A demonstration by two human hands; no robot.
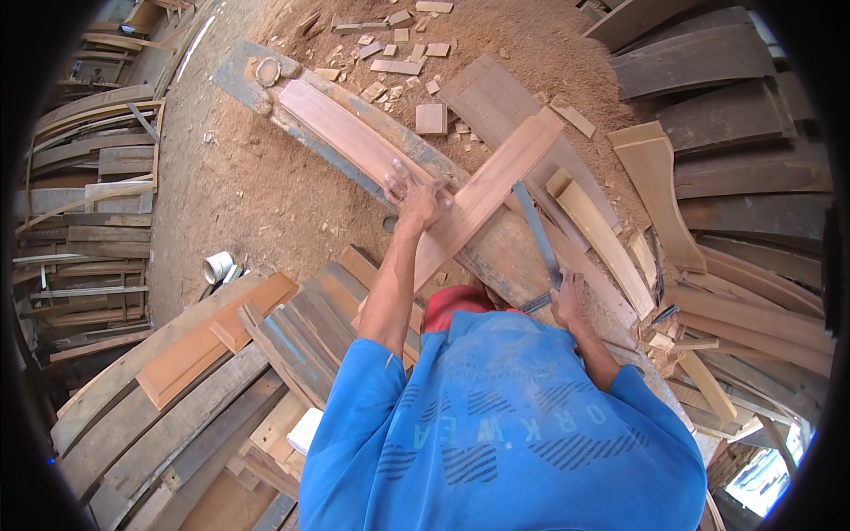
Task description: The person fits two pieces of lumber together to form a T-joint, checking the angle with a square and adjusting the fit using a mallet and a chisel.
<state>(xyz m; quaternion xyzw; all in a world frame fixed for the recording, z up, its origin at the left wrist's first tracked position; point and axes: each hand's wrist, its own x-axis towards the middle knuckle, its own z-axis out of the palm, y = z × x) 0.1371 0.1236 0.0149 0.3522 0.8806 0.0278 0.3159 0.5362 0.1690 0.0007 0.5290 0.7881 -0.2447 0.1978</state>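
Note:
A long pinkish plank (pixel 341 133) lies along a worn, grey-edged workbench beam (pixel 266 122). Across its near end, a second smooth plank (pixel 509 173) is set at an angle. My left hand (pixel 413 196) rests on the long plank close to where the two meet, its fingers spread over the wood. In my right hand (pixel 569 296) is a dark metal carpenter's square (pixel 536 228). One arm of the square reaches up to the edge of the crosswise plank; its shorter arm shows just left of my right hand.
Wood offcuts (pixel 396 66) and sawdust litter the ground beyond the beam. Wide boards (pixel 505 97) and a pale narrow board (pixel 602 239) lie to the right. Stacked planks (pixel 195 425) fill the near left, and dark curved boards (pixel 699 62) the far right. A white pipe piece (pixel 218 266) lies left.

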